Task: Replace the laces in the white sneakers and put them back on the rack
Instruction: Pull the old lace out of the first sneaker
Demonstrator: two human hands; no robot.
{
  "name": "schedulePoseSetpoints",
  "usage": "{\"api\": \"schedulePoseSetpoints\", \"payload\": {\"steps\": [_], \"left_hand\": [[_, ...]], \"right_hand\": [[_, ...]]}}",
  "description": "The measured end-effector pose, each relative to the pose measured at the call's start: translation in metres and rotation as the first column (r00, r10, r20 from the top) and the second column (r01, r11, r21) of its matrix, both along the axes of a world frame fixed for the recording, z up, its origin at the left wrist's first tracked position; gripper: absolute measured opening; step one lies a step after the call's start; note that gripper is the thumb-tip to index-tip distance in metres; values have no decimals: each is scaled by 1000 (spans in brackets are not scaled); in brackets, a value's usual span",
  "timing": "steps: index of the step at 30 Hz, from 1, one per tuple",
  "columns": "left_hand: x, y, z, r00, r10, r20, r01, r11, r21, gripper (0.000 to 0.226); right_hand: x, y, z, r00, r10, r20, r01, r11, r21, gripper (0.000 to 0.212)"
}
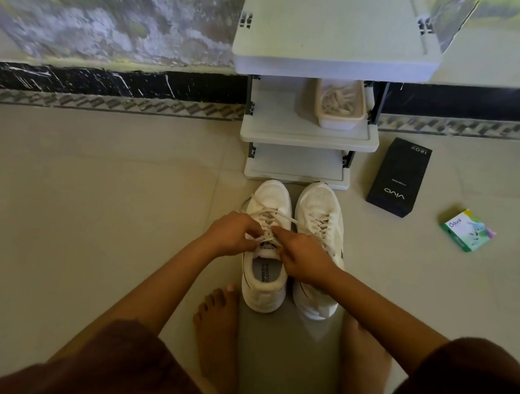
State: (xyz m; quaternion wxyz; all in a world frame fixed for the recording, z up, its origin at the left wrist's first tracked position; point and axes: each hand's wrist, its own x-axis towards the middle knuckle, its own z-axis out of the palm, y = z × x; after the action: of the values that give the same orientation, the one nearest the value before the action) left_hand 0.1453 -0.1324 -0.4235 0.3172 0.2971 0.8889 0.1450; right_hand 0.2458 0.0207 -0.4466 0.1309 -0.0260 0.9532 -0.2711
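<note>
Knit-looking white sneakers (pixel 292 243); seemingly matt plastic rack (pixel 310 133).

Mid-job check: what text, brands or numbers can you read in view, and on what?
"vivo": black rectangular cardboard box.
"120": same box's far end; smaller print beside it unreadable.
"Odonil": small green-and-white carton; finer print too small.
"SPEED": grey insole of the white sneaker; second line blurred.
Black tongue label: blurred, unreadable.
</note>
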Motion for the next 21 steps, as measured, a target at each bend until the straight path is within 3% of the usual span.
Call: {"api": "schedulePoseSetpoints", "payload": {"steps": [2, 7, 12, 14, 15, 16, 17, 18, 20, 21], "left_hand": [[1, 1, 2, 999, 0, -44, -2, 999, -43, 43], [29, 7, -2, 881, -91, -463, 79, 996, -44, 40], [41, 10, -6, 683, -266, -680, 343, 939, -22, 40], [44, 10, -8, 652, -256, -713, 341, 940, -25, 37], [44, 12, -7, 687, -234, -689, 294, 955, -31, 33], [45, 17, -2, 796, -145, -587, 190, 982, 16, 25], [45, 22, 3, 897, -1, -442, 54, 993, 108, 11], [46, 28, 9, 943, 148, -297, -79, 970, 232, 8], [50, 43, 23, 964, 267, -11, -228, 843, 488, 38], [50, 51, 35, 972, 234, 26, -211, 814, 541, 46]], "right_hand": [[1, 0, -1, 1000, -3, -24, 4, 999, 46, 51], [5, -5, -7, 993, 107, -52, -80, 925, 372, 68], [9, -13, -8, 997, 81, -20, -66, 915, 399, 65], [8, -15, -9, 997, 73, -15, -60, 907, 417, 64], [8, -15, -10, 998, 69, -2, -62, 903, 425, 63], [8, -17, -10, 997, 69, 27, -74, 892, 446, 62], [7, -19, -10, 996, 71, 51, -87, 887, 454, 61], [9, -19, -10, 995, 68, 72, -92, 902, 423, 60], [8, -25, -8, 1000, -12, -11, 14, 958, 287, 50], [8, -27, -9, 983, -116, -144, 142, 973, 184, 40]]}}
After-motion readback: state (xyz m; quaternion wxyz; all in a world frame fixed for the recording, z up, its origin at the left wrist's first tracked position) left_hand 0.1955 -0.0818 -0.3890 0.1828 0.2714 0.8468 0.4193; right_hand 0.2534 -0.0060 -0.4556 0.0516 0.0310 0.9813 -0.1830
